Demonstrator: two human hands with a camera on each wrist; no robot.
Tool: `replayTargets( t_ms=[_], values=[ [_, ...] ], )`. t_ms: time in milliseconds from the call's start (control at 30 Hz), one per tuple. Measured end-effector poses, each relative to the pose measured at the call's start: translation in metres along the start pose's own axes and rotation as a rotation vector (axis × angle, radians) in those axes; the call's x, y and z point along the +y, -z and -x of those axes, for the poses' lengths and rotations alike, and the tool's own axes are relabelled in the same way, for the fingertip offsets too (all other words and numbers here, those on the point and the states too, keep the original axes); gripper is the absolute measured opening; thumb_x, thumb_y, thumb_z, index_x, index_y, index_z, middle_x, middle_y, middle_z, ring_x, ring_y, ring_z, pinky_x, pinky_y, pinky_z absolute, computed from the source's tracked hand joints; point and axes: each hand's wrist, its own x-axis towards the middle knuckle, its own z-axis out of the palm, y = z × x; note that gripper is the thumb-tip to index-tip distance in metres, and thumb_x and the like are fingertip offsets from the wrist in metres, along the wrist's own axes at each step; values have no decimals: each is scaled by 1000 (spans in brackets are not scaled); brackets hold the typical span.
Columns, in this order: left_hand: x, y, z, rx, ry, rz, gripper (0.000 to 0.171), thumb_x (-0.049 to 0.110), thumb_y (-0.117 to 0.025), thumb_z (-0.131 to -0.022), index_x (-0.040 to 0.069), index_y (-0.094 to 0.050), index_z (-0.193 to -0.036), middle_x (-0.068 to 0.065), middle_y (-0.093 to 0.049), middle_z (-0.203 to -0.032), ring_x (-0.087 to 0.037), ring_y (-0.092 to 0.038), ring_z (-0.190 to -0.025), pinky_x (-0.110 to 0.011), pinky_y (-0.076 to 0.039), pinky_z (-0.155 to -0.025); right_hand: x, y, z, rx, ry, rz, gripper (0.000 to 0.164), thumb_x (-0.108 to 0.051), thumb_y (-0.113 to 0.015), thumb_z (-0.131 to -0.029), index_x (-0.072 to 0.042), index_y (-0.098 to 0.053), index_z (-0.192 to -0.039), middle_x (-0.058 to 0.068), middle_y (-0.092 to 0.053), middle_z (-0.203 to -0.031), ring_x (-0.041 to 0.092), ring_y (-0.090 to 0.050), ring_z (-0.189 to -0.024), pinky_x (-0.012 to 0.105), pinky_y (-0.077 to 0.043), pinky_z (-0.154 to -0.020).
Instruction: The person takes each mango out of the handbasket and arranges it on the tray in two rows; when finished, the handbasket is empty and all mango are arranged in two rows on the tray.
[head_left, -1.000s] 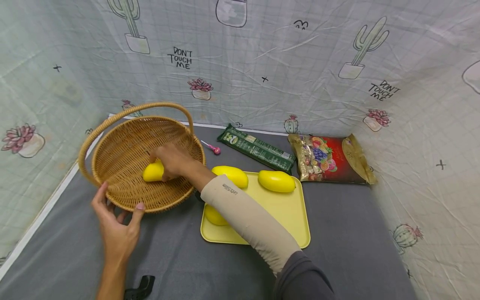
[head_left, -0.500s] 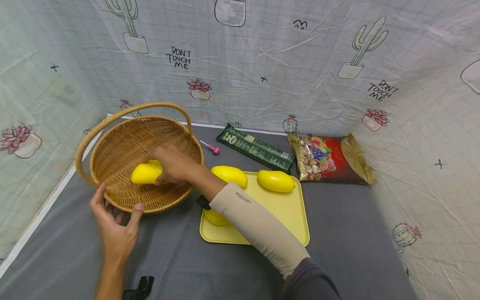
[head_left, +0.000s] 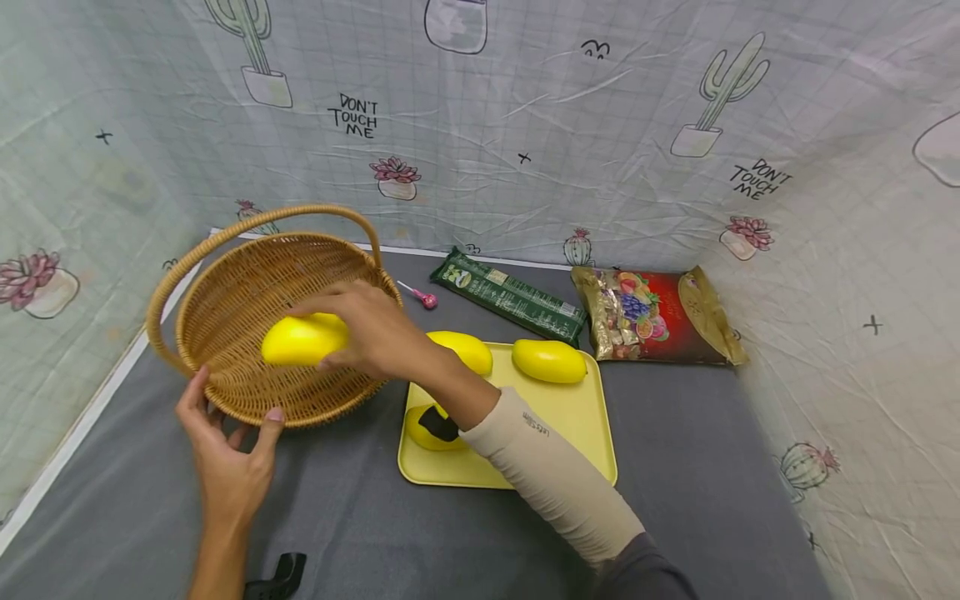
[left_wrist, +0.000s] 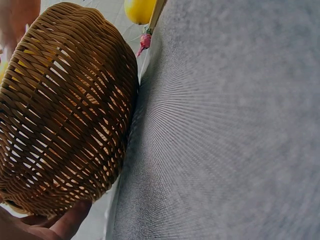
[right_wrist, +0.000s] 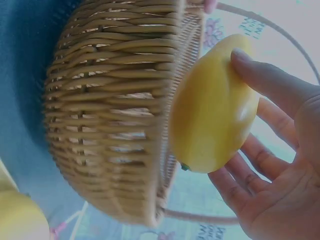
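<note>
My right hand (head_left: 375,329) holds a yellow mango (head_left: 303,339) above the wicker basket (head_left: 247,292). In the right wrist view the thumb lies along one side of the mango (right_wrist: 212,107), with the fingers on the other, just outside the basket's rim (right_wrist: 162,100). At the basket's near side, my left hand (head_left: 228,450) grips the rim, its thumb and fingers spread apart. The left wrist view shows the woven outer wall (left_wrist: 70,110) with the left fingers (left_wrist: 72,220) against it. More mangoes lie on a yellow tray (head_left: 540,417), one partly hidden behind the right wrist.
A pink lollipop (head_left: 427,299) lies right of the basket. Behind the tray are a long green packet (head_left: 510,292) and a red and gold bag of sweets (head_left: 660,317). The basket's tall handle (head_left: 262,218) arches over its far side. Patterned cloth hangs behind.
My right hand has drawn back and up from inside the basket, still holding the mango, and more of the mango shows. The left hand stays on the rim.
</note>
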Motion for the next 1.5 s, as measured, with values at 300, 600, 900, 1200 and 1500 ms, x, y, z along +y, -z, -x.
replayTargets(
  t_ms=[300,600,900,1200,1500],
  values=[
    [0,-1,-1,4,-7,-4,95,1,-75,-93,26,-22,-167,-6,-32,-168,-24,-45,-142,-17,-44,-93,8,24,46,79,-13,-65,69,-27,-92,-85,-27,-65,-148,-6,-68,-141,15,-54,-129,35,-42,-110],
    [-1,-2,-1,1,-23,2,93,1,-73,-93,24,-22,-167,-10,-34,-166,-25,-47,-140,-15,-44,-92,27,36,90,154,-69,-52,67,-25,-93,-83,-28,-67,-145,-3,-67,-139,18,-55,-130,39,-47,-104],
    [0,-3,-2,-4,-28,1,93,1,-73,-93,23,-22,-168,-11,-34,-165,-25,-47,-139,-14,-44,-92,45,40,136,215,-127,-73,68,-21,-94,-82,-28,-68,-144,-6,-67,-139,19,-56,-131,49,-47,-108],
    [1,-4,-3,-7,-8,-18,93,4,-73,-94,27,-21,-168,-7,-32,-168,-24,-45,-141,-17,-44,-92,68,38,180,233,-233,-57,66,-22,-94,-81,-25,-69,-143,-3,-68,-138,23,-59,-129,50,-51,-106],
    [0,-3,-5,-2,-9,-7,91,3,-72,-94,26,-23,-167,-11,-34,-165,-25,-47,-138,-16,-44,-92,89,26,212,220,-352,-71,66,-20,-95,-80,-24,-71,-141,3,-68,-142,30,-59,-133,58,-47,-111]
  ],
)
